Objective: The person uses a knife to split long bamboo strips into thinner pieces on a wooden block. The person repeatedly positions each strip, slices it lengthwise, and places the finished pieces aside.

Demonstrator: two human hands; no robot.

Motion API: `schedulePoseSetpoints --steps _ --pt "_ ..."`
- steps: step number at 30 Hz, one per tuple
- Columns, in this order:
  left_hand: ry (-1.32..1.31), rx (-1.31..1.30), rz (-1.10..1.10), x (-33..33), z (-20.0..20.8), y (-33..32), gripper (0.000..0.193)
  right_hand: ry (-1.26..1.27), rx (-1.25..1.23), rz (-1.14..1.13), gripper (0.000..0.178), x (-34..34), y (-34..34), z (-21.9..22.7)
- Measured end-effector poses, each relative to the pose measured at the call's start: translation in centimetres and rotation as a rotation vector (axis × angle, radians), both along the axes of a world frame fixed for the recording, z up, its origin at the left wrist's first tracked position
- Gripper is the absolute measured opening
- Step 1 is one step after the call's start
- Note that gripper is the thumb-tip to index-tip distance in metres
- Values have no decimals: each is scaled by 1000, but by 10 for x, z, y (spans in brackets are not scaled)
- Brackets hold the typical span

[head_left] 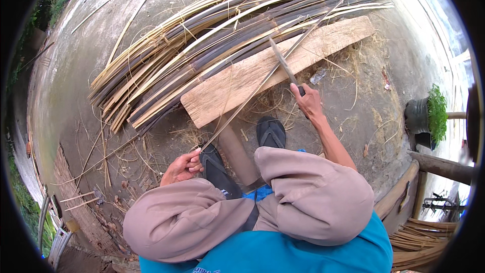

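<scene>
My left hand (182, 167), by my left knee, is closed on the near end of a long thin bamboo strip (242, 105). From there the strip runs up and to the right, across a wooden plank (222, 98) and over the far bundle. In my right hand (308, 102) is a knife (286, 64), gripped by its dark handle. Its blade points up and to the left, above the plank, and crosses the strip; whether the two touch I cannot tell.
Beyond the plank lies a big bundle of split bamboo strips (202, 45). Fine shavings (353, 65) litter the concrete. A potted green plant (435, 114) stands at right, near a wooden rail (444, 168). More strips (422, 240) lie at lower right. Dark sandals (271, 132) are on my feet.
</scene>
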State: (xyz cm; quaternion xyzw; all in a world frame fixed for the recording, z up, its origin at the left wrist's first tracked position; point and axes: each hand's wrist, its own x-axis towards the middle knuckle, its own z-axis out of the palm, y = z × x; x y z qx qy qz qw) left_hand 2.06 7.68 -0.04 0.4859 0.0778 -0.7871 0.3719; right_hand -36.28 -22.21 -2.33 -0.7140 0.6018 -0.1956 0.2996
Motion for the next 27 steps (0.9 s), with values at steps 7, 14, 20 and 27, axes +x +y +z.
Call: schedulePoseSetpoints --steps 7,14,20,27 --pt "131 117 -19 51 10 69 49 79 -86 136 59 -31 -33 -10" --pt "-220 192 -205 75 9 131 50 214 -179 411 61 -21 -66 -1" --pt "-873 22 -530 100 0 154 52 65 -58 -597 74 -133 -163 -13" --pt "-1516 -422 -416 -25 6 -5 45 10 79 110 60 5 -13 21"
